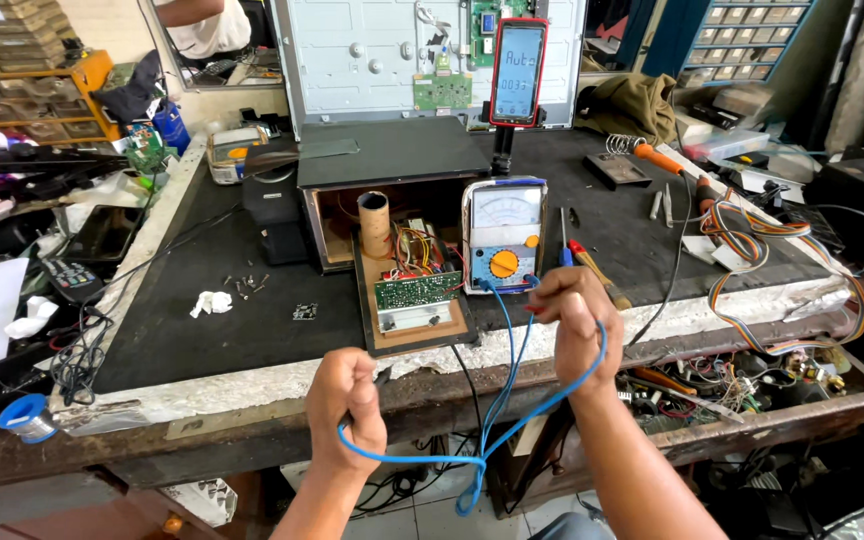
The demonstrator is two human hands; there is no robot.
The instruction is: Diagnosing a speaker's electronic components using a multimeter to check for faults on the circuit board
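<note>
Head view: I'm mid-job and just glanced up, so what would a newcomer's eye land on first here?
First the two fists at the bench's front edge, left hand and right hand, each closed on the blue test leads that loop below the bench. These run up to the analog multimeter standing at the middle of the black workbench. Beside it lies an opened wooden case with a green circuit board.

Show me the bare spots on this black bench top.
The black bench top lies bare between the crumpled white tissue and the near edge, and right of the analogue multimeter before the striped ribbon cable. The wooden speaker box crowds the middle.
</note>
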